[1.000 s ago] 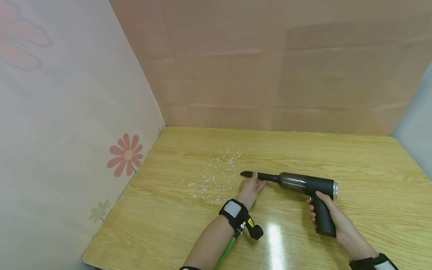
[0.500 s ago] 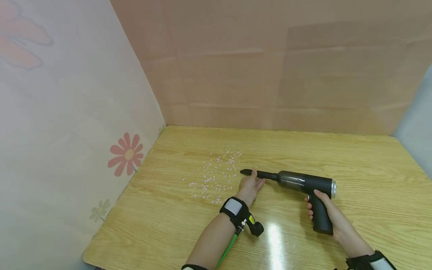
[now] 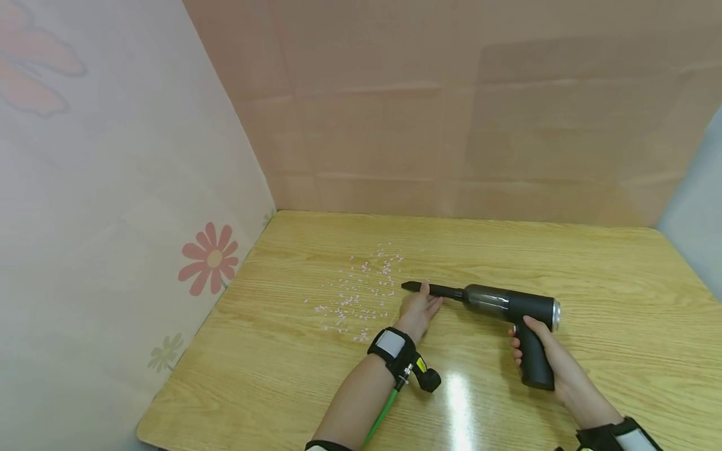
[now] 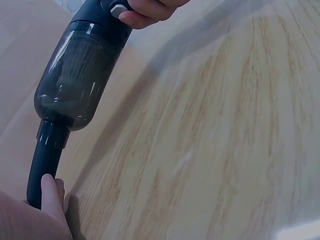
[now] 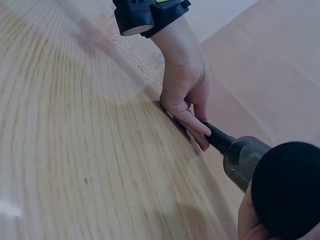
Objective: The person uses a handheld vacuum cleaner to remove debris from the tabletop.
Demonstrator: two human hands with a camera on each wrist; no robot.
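Note:
A black handheld vacuum cleaner (image 3: pixel 533 307) is held level over the table, its nozzle (image 3: pixel 448 291) pointing left. My right hand (image 3: pixel 555 357) grips the pistol handle, thumb high on its back. In the left wrist view a finger of that hand lies by a grey button (image 4: pixel 118 11), and a filter shows through the clear dust cup (image 4: pixel 72 75). My left hand (image 3: pixel 416 313) holds the nozzle, thumb over it and fingers beneath. Small pale scraps (image 3: pixel 346 302) lie scattered on the wood just left of the nozzle tip.
The wooden table (image 3: pixel 620 282) has rounded corners. Behind it stands a brown paper-like wall (image 3: pixel 372 138), and at the left a pale wall (image 3: pixel 113 207) with flower prints. A green cable (image 3: pixel 379 423) runs along my left forearm from the wrist strap.
Over the first half second both hands and the vacuum cleaner shift slightly up and left in the head view. Since then they have stayed almost still. The scraps look the same.

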